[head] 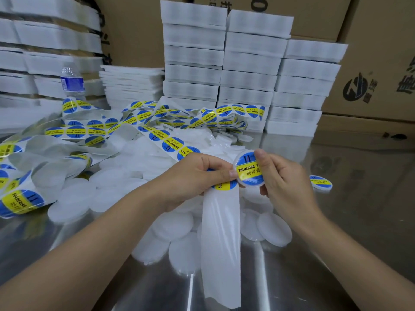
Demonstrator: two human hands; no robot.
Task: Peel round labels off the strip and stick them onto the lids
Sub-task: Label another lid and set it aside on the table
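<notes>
Shiny steel desk (341,225) before stacked white foam trays (193,52) and cartons (379,70), right hand (285,182) pinching round lid (250,185) by its rim, its blue-yellow label (247,169) reading "SOLDERING P…", left hand (197,173) just beside, gripping label strip (221,232), thumb touching lid, bare lids (107,191) heaped beneath.

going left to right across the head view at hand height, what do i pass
label strip → bare white lids → left hand → held lid → right hand → labelled lid lying by itself
</notes>
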